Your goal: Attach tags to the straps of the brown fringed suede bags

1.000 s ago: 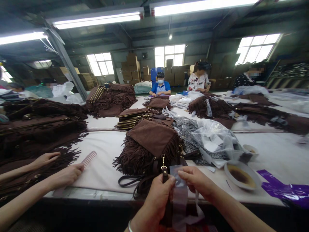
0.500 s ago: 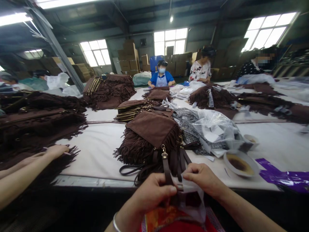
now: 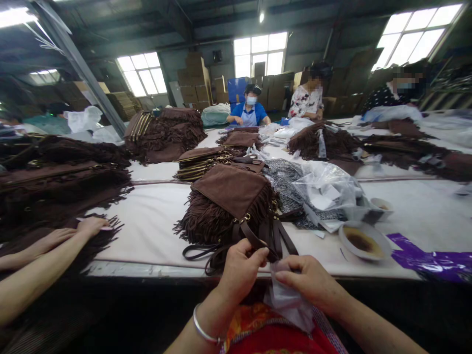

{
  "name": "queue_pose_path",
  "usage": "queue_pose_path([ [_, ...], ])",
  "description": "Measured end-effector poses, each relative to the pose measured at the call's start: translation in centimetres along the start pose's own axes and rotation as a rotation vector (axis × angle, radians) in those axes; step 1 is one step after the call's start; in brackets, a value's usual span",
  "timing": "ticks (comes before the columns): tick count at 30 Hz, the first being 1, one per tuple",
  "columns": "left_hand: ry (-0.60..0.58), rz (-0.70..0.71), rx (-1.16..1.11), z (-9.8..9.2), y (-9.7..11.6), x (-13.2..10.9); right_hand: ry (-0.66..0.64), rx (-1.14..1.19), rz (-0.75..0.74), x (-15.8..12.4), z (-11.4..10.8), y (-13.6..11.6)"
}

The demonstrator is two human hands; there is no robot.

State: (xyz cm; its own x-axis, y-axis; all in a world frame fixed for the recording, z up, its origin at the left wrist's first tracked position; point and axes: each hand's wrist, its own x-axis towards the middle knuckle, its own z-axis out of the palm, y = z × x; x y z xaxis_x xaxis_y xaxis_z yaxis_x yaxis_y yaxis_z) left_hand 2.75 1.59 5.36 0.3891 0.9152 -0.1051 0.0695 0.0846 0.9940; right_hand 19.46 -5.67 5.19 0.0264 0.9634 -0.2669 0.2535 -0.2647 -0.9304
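Note:
A dark brown fringed bag (image 3: pixel 236 189) lies in front of me on a stack of similar ones, its straps falling toward the table's front edge. My left hand (image 3: pixel 239 268) is closed on a brown strap (image 3: pixel 250 236), pinching it between thumb and fingers close to a gold-coloured clasp. Beside it, my right hand (image 3: pixel 311 278) pinches a thin translucent plastic piece (image 3: pixel 291 302), which hangs down over my lap. The two hands almost meet, and the strap's lower end is hidden between them.
A bowl of brown liquid (image 3: pixel 363 241) and purple plastic (image 3: pixel 431 258) lie to the right. Clear plastic wrap (image 3: pixel 332 189) sits behind them. At left, another person's hands (image 3: pixel 86 228) rest on a fringed pile (image 3: pixel 55 196). A co-worker (image 3: pixel 249 110) sits opposite.
My left hand has moved up and slightly forward with the strap, which now bends over. The plastic hangs bunched below my right hand. The neighbour's hands have come closer together.

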Motion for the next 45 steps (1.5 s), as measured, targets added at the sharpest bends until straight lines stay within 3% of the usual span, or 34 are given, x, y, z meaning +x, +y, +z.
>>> queue_pose_path([
  [9,-0.087,-0.048,-0.120,0.2,0.7,-0.5,0.031,0.058,0.042,-0.6,-0.2,0.2],
  [17,-0.031,-0.024,-0.057,0.4,0.5,-0.2,-0.001,0.078,0.047,-0.3,0.0,0.4],
  [32,-0.052,-0.046,-0.125,0.1,0.3,-0.2,-0.004,0.126,0.037,-0.3,-0.1,0.8],
  [34,-0.118,-0.075,-0.223,-0.2,0.3,-0.2,0.026,0.139,0.021,-0.3,-0.1,1.1],
  [39,-0.309,-0.300,-0.409,-1.2,-0.1,-0.5,0.015,0.149,0.000,-0.4,-0.2,1.2],
  [45,-0.410,-0.309,-0.497,-2.4,-0.6,-1.4,0.042,0.199,0.004,-0.1,-0.4,1.4],
])
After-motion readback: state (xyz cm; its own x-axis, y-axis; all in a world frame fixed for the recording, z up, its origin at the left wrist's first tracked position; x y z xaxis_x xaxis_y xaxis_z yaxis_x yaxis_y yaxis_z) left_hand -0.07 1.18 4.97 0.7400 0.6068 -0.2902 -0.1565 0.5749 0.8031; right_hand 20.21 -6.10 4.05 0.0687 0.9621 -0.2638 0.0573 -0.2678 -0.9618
